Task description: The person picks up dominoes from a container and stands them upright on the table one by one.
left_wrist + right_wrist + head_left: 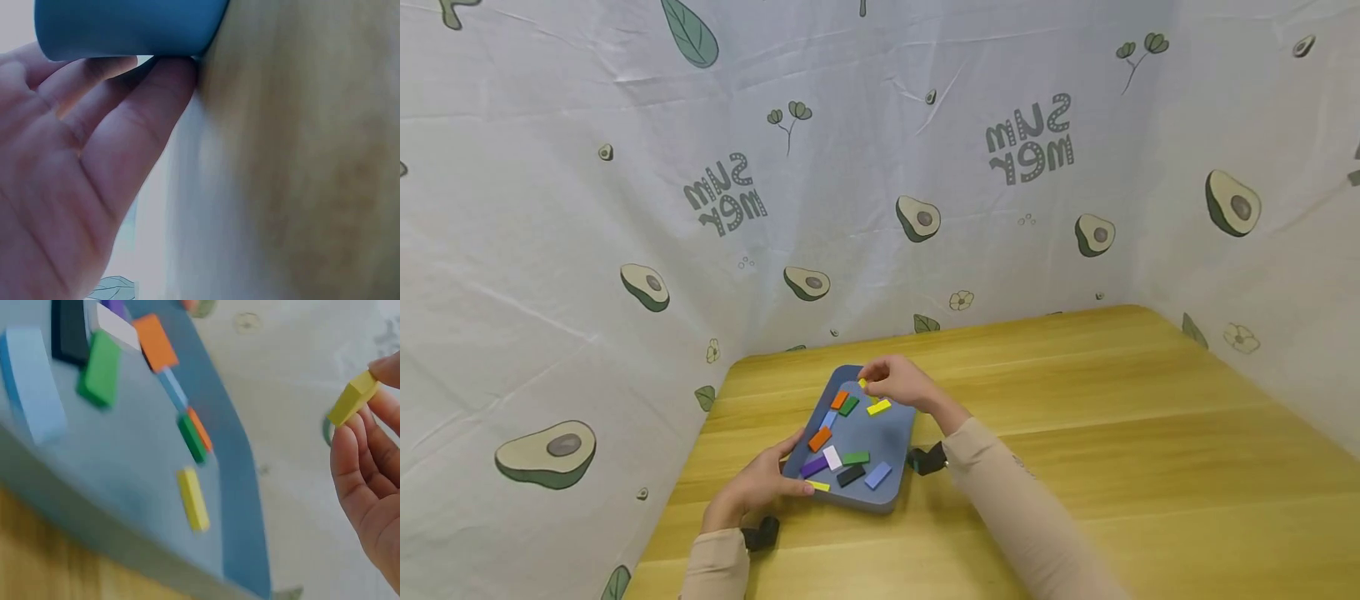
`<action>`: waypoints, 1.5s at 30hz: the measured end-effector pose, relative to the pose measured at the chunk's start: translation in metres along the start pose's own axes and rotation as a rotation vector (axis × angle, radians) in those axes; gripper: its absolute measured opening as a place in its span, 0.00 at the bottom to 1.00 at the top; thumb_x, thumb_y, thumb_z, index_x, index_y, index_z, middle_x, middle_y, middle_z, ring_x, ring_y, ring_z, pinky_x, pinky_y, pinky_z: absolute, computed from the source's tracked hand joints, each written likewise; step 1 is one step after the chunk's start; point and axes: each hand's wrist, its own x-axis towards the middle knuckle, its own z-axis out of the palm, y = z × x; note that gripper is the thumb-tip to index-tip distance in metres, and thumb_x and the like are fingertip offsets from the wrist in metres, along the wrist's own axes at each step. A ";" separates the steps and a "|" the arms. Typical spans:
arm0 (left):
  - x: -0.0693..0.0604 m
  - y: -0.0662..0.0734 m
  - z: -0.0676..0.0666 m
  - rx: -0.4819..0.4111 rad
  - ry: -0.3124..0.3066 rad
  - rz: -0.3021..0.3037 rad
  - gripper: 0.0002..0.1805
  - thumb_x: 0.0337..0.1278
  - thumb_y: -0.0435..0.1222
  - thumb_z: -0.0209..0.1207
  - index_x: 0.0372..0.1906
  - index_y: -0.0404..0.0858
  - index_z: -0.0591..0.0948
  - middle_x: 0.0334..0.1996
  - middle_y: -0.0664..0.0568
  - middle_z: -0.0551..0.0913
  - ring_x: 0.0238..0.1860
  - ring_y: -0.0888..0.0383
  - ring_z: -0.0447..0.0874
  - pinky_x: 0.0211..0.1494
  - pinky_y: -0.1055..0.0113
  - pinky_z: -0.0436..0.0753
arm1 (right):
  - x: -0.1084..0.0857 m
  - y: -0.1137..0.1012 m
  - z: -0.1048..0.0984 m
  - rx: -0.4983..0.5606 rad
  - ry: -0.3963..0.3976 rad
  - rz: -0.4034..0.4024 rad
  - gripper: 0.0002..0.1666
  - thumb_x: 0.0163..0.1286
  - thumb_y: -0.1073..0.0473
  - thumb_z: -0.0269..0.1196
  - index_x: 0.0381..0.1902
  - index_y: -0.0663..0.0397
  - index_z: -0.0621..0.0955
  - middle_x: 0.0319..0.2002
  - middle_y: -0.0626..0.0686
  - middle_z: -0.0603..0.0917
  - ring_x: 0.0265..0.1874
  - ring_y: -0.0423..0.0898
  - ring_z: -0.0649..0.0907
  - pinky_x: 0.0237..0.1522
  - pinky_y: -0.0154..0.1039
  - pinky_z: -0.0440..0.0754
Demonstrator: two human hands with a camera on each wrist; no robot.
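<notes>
A blue-grey tray point(868, 433) carries several small rectangular blocks. My left hand point(758, 483) grips the tray's near left corner, with the thumb along the near side; in the left wrist view the fingers touch the tray's outer wall point(131, 28). Over the tray's far end, my right hand point(904, 383) holds up a yellow block point(354, 399), pinched between thumb and fingertips. Below it a second yellow block point(193, 499) lies on the tray floor. Nearby are a dark green block point(192, 437) and an orange block point(839, 400).
At the tray's near end lie purple point(813, 467), white point(832, 457), black point(852, 476), green point(855, 458) and blue point(878, 476) blocks. The tray is on a wooden table point(1075, 433). A white curtain point(850, 150) with avocado prints hangs behind and beside the table.
</notes>
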 end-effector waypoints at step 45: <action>-0.002 0.001 -0.003 0.007 0.007 -0.026 0.61 0.41 0.41 0.79 0.81 0.46 0.54 0.78 0.35 0.56 0.74 0.35 0.59 0.73 0.35 0.62 | -0.071 0.112 -0.090 -0.065 0.305 0.109 0.22 0.69 0.67 0.64 0.57 0.75 0.78 0.53 0.70 0.82 0.48 0.48 0.82 0.41 0.28 0.79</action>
